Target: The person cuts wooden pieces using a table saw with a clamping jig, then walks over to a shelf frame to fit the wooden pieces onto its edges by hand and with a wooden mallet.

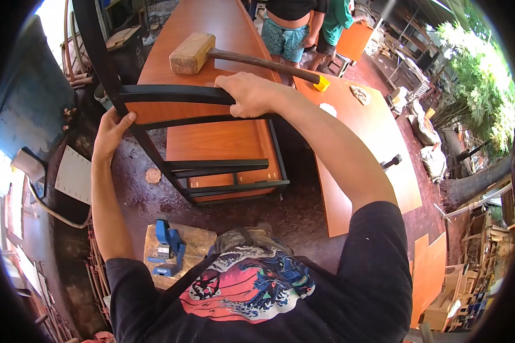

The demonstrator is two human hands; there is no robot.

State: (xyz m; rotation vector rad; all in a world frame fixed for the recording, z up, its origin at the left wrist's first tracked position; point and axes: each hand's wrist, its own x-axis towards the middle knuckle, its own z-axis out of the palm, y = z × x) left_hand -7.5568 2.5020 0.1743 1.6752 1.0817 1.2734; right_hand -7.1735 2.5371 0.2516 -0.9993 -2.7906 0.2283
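Printed T-shirt (pixel 249 288) fills lower centre, blue tool (pixel 165 233) at lower left, mallet (pixel 193 53) at upper centre; left hand (pixel 113 132) and right hand (pixel 254 94) curl around a black frame (pixel 171 94).

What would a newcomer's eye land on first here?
Probably the big wooden mallet, its head on the reddish-brown surface beyond the right hand. Next, the black frame, with the left hand gripping its long bar and the right hand on a crosspiece. The bright wave print on the wearer's dark shirt also stands out, low in the picture.
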